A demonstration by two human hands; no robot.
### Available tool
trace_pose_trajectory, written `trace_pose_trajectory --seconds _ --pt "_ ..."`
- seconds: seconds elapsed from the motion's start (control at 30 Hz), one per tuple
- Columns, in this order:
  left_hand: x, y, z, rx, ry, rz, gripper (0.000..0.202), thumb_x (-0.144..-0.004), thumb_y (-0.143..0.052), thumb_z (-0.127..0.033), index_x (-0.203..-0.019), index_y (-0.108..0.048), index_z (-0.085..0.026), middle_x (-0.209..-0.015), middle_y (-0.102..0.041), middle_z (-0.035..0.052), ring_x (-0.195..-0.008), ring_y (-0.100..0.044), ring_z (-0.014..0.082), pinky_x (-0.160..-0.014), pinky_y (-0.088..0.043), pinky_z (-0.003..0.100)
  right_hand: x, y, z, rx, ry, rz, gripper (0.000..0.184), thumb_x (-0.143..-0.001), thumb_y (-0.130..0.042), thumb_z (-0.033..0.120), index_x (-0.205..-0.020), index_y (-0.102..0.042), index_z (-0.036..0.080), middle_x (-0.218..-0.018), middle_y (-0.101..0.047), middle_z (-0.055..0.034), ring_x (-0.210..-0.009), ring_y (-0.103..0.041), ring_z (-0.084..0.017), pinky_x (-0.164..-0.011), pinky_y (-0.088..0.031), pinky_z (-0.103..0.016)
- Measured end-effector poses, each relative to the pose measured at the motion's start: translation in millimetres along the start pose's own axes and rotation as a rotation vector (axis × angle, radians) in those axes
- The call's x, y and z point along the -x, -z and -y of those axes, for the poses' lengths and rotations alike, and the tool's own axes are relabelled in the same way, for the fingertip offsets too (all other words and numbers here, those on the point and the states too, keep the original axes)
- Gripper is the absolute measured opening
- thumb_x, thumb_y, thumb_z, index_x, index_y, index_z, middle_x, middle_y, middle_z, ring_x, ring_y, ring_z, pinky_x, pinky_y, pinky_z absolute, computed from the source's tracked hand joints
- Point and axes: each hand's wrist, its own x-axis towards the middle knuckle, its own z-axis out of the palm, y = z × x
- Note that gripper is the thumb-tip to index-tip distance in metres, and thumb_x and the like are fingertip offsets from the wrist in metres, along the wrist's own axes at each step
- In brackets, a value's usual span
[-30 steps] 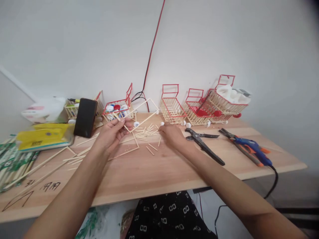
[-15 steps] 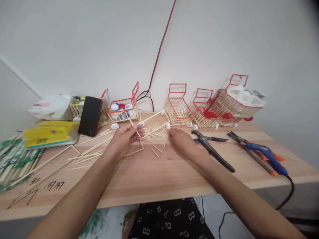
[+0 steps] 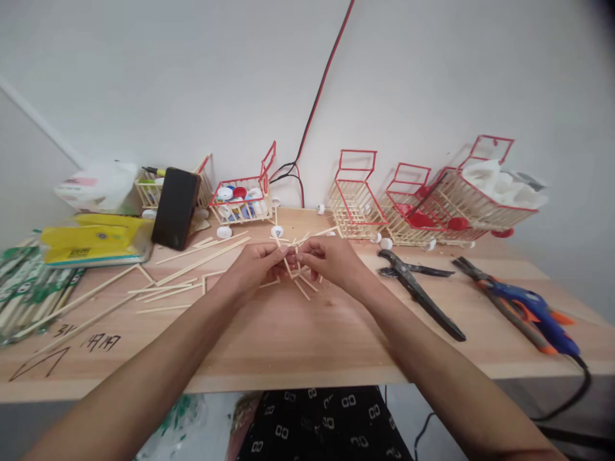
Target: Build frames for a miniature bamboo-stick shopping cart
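Note:
My left hand (image 3: 259, 267) is closed in a pinch on a thin wooden stick (image 3: 287, 264) that slants between the two hands. Close beside it, my right hand (image 3: 330, 257) pinches another wooden stick (image 3: 297, 261) that stands near upright. The lower ends of both sticks come close together; whether they touch I cannot tell. Several loose short sticks (image 3: 303, 289) lie on the table under and around my fingers. Part of a stick frame and the pile behind is hidden by my hands.
Miniature stick shopping carts (image 3: 358, 208) line the wall, one holding bottle caps (image 3: 239, 193). Pliers-like cutters (image 3: 423, 294) and a blue glue gun (image 3: 538, 307) lie right. Left are a phone (image 3: 175, 208), a yellow wipes pack (image 3: 96, 240) and bundled sticks (image 3: 36, 288).
My right hand has moved left and now meets my left hand, pinching a stick. The left hand has shifted slightly right, and the whole view has shifted a little.

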Motion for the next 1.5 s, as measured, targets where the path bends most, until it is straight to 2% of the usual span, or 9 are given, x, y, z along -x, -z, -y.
trace_pose_trajectory --seconds 0.23,0.5,0.6,0.67,0.77,0.87,1.1,1.3,1.5 --pt "0.1 0.9 0.3 -0.008 0.017 0.065 0.033 -0.073 -0.074 -0.041 -0.076 -0.071 -0.009 -0.075 -0.071 0.0114 -0.067 -0.065 0.0164 -0.066 -0.049 0.028 0.0 -8.5 -5.4 0.143 0.014 -0.007 0.018 -0.084 -0.060 0.022 -0.069 -0.067 0.018 -0.054 -0.063 0.0018 -0.048 -0.055 -0.010 -0.050 -0.036 -0.020" --pt "-1.1 1.0 2.5 -0.005 0.026 0.086 0.029 -0.074 -0.074 -0.038 -0.072 -0.071 -0.009 -0.071 -0.070 0.0091 -0.063 -0.063 0.0138 -0.063 -0.050 0.026 0.7 -12.3 -6.9 0.056 0.021 -0.005 0.017 -0.083 -0.059 0.019 -0.067 -0.064 0.018 -0.057 -0.063 0.0022 -0.048 -0.055 -0.009 -0.049 -0.038 -0.019" --pt "-2.1 2.7 -0.6 0.005 0.001 -0.004 0.026 -0.075 -0.073 -0.035 -0.076 -0.072 -0.009 -0.070 -0.069 0.0085 -0.060 -0.061 0.0123 -0.059 -0.049 0.024 4.7 -7.7 -1.7 -0.039 0.075 -0.072 0.014 -0.084 -0.059 0.026 -0.074 -0.064 0.017 -0.061 -0.063 0.0026 -0.049 -0.056 -0.008 -0.049 -0.039 -0.019" --pt "-2.4 5.7 -6.0 0.018 -0.068 -0.109 0.024 -0.076 -0.072 -0.032 -0.078 -0.072 -0.008 -0.072 -0.069 0.0081 -0.062 -0.062 0.0123 -0.060 -0.050 0.023 8.7 -3.9 1.1 -0.063 0.100 -0.044 0.014 -0.085 -0.058 0.028 -0.077 -0.064 0.017 -0.064 -0.063 0.0022 -0.050 -0.056 -0.008 -0.049 -0.038 -0.019" --pt "-1.6 11.6 -16.2 0.034 -0.228 -0.236 0.021 -0.081 -0.067 -0.029 -0.080 -0.072 -0.008 -0.081 -0.070 0.0089 -0.069 -0.063 0.0127 -0.065 -0.051 0.024 14.7 -1.0 0.5 0.087 0.126 0.073 0.012 -0.083 -0.059 0.022 -0.074 -0.065 0.017 -0.063 -0.063 0.0021 -0.053 -0.054 -0.009 -0.051 -0.036 -0.020" --pt "-0.5 15.5 -23.4 0.059 -0.306 -0.318 0.020 -0.083 -0.065 -0.028 -0.079 -0.070 -0.009 -0.083 -0.071 0.0090 -0.070 -0.064 0.0125 -0.067 -0.052 0.025 17.4 -1.5 -4.6 0.345 0.110 0.084 0.010 -0.080 -0.062 0.018 -0.072 -0.068 0.019 -0.064 -0.065 0.0015 -0.058 -0.054 -0.010 -0.055 -0.033 -0.021" --pt "-0.3 14.6 -23.4 0.093 -0.283 -0.343 0.019 -0.083 -0.064 -0.028 -0.080 -0.069 -0.010 -0.081 -0.069 0.0080 -0.072 -0.065 0.0136 -0.068 -0.053 0.026 2.4 -1.5 -3.8 0.589 0.100 -0.059 0.014 -0.088 -0.056 0.022 -0.091 -0.070 0.021 -0.091 -0.070 -0.0037 -0.081 -0.060 -0.016 -0.067 -0.036 -0.024" --pt "0.6 16.0 -25.9 0.120 -0.295 -0.354 0.019 -0.086 -0.060 -0.024 -0.080 -0.070 -0.008 -0.078 -0.070 0.0083 -0.068 -0.064 0.0120 -0.064 -0.052 0.023 -18.7 -20.8 9.6 0.777 0.152 0.037 0.018 -0.091 -0.055 0.027 -0.102 -0.068 0.020 -0.103 -0.068 -0.0082 -0.092 -0.062 -0.021 -0.069 -0.040 -0.027" --pt "0.9 17.5 -26.7 0.118 -0.271 -0.352 0.021 -0.088 -0.055 -0.022 -0.080 -0.069 -0.008 -0.077 -0.070 0.0087 -0.067 -0.063 0.0113 -0.064 -0.051 0.022 -25.1 -33.1 16.4 0.908 0.102 0.112 0.017 -0.090 -0.053 0.022 -0.099 -0.066 0.015 -0.098 -0.070 -0.0138 -0.087 -0.064 -0.024 -0.068 -0.042 -0.029"
